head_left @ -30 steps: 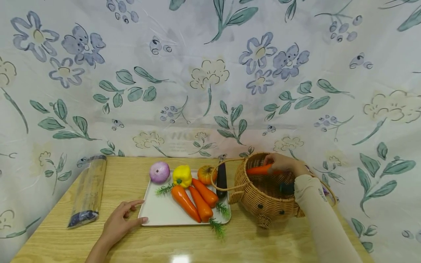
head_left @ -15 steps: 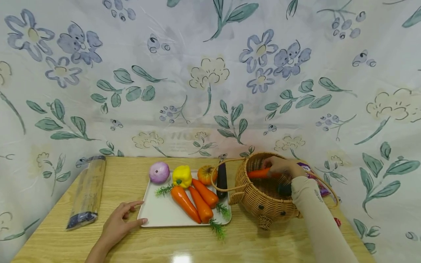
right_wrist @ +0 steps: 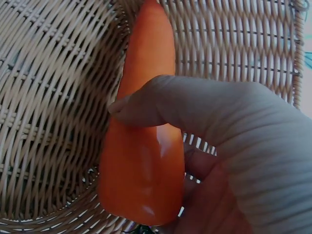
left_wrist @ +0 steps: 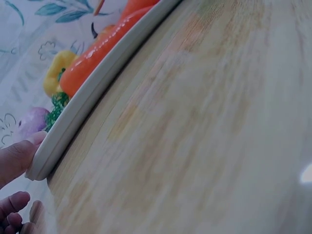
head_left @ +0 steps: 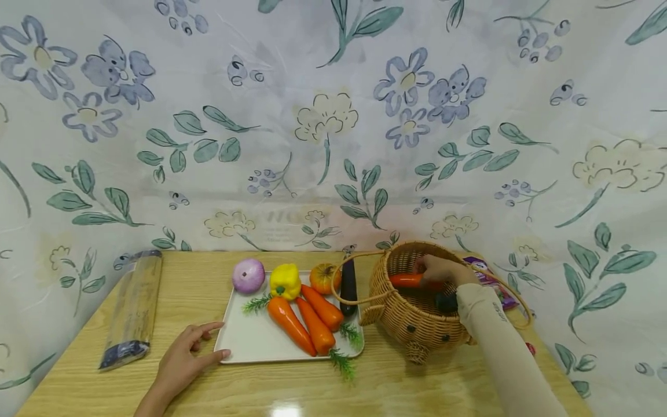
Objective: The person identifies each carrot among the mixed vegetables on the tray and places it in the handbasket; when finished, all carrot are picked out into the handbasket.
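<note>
Inside the wicker basket (head_left: 411,330), my right hand (head_left: 442,272) grips an orange carrot (right_wrist: 146,165). In the right wrist view the thumb lies across the carrot, with fingers behind it. A dark green thing (head_left: 447,302) sits in the basket, its kind mostly hidden by the sleeve. My left hand (head_left: 182,359) is at the left end of the white tray (head_left: 250,339), thumb and fingertips at its rim. On the tray lie several carrots (head_left: 292,325) with green tops, a yellow bell pepper (head_left: 285,282), a small pumpkin (head_left: 324,278) and an eggplant (head_left: 348,286). A purple onion (head_left: 248,276) sits at its back left corner.
A clear plastic package (head_left: 132,310) with dark ends lies at the table's left. Behind the basket, a purple packet (head_left: 492,281) shows, with a small red thing (head_left: 530,348) near the right edge. The basket's handle (head_left: 333,278) loops over the tray. Floral cloth (head_left: 323,174) hangs behind the table (head_left: 333,394).
My right hand and the carrot shift slightly within the basket; the sleeve moves a little left, uncovering more of the purple packet. The left hand stays at the tray's rim.
</note>
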A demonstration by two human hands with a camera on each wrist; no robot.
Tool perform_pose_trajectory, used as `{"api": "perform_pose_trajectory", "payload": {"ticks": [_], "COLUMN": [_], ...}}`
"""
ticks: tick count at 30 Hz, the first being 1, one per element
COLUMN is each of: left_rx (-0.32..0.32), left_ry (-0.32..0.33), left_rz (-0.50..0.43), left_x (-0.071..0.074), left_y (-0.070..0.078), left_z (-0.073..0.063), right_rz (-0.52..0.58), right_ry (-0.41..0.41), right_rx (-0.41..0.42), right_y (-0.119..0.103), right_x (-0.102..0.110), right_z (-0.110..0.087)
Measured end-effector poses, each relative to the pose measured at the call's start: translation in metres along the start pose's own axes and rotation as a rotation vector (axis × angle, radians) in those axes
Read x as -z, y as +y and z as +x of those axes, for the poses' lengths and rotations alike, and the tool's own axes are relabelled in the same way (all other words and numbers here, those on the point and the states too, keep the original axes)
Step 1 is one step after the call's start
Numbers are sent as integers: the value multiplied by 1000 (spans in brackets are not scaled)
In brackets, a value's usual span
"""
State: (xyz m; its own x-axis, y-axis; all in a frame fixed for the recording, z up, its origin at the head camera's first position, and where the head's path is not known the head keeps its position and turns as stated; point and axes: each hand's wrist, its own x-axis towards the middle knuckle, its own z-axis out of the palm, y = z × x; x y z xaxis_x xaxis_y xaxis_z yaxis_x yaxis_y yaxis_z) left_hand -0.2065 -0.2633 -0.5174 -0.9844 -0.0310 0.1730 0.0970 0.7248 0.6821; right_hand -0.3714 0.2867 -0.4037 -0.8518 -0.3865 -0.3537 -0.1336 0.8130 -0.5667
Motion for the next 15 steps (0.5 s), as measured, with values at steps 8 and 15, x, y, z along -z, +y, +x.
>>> {"api": "perform_pose_trajectory", "payload": {"ticks": [8, 15], "left_rx": [-28, -45], "left_ry": [19, 40], "left_rz": [8, 3], "left_x": [-2, -3], "left_y": [-3, -5], "left_z": [-1, -2], "right_rz": [-64, -147], "right_ry": [-54, -41], "right_rx": [20, -53], "right_y": [-2, -2], "right_x": [-2, -7], "right_z": [-3, 0]}}
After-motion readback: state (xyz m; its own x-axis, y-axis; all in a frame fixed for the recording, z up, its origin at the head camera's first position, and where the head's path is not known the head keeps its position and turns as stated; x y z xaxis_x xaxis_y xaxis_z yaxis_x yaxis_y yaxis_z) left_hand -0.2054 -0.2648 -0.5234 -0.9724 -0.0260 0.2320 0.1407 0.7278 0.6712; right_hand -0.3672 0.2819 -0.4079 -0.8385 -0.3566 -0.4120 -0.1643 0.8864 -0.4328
